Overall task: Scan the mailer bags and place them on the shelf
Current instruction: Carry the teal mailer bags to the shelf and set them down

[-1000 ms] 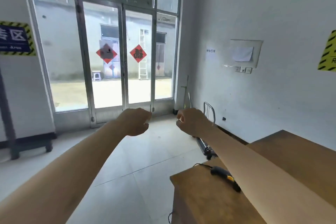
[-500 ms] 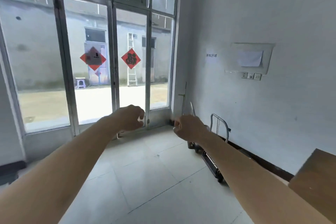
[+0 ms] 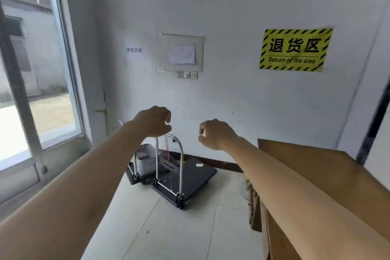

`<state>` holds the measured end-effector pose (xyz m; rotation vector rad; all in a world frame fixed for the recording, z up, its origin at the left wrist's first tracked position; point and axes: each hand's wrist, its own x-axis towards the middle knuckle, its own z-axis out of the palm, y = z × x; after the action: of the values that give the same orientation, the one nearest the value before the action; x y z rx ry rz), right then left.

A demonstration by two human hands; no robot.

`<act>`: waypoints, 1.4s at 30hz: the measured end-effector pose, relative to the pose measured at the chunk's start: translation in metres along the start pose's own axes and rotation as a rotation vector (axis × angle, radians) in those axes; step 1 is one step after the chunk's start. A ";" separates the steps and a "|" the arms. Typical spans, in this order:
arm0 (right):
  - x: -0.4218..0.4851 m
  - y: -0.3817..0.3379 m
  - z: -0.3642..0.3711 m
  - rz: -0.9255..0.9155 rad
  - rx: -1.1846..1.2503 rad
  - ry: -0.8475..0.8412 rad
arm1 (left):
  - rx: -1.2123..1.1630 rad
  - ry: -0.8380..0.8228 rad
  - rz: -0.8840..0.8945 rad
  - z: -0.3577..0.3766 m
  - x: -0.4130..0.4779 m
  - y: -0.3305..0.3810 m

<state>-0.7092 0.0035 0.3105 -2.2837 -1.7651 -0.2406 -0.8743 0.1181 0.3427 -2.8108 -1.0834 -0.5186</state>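
Head view cuts off our wooden desk (image 3: 312, 158); our left hand (image 3: 154, 121) and right hand (image 3: 215, 134) curl into empty fists before a black cart (image 3: 198, 175).

One wide-angle camera sits on the person's head at standing height. It faces a white wall (image 3: 232, 6) at 12 o'clock and tilts somewhat down. The wall stands near. On it a yellow sign (image 3: 295, 49) hangs at 2 o'clock. A window (image 3: 42, 101) runs off at 9 o'clock and a wooden tabletop (image 3: 316, 164) cuts in at 4 o'clock. The left hand (image 3: 153, 121) and right hand (image 3: 215, 134) sit close below the lens, near mid-frame.
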 end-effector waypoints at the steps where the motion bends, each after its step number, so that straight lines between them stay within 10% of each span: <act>1: 0.015 0.011 0.000 0.031 -0.032 0.000 | -0.031 -0.018 0.013 0.010 0.024 -0.001; 15: 0.012 0.195 -0.004 0.787 -0.103 0.019 | -0.227 -0.193 0.694 0.141 0.263 0.150; 28: -0.138 0.152 0.103 1.792 0.079 0.133 | -0.372 -0.707 1.430 0.275 0.173 0.314; 34: -0.205 0.120 0.202 2.124 0.310 0.136 | -0.227 -1.046 1.431 0.337 0.077 0.353; 42: -0.221 0.106 0.302 2.281 0.500 0.068 | -0.419 -1.383 0.870 0.414 -0.019 0.406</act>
<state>-0.6684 -0.1392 -0.0495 -2.1949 1.2071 0.4680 -0.5010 -0.1144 -0.0357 -3.3593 0.4843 1.5672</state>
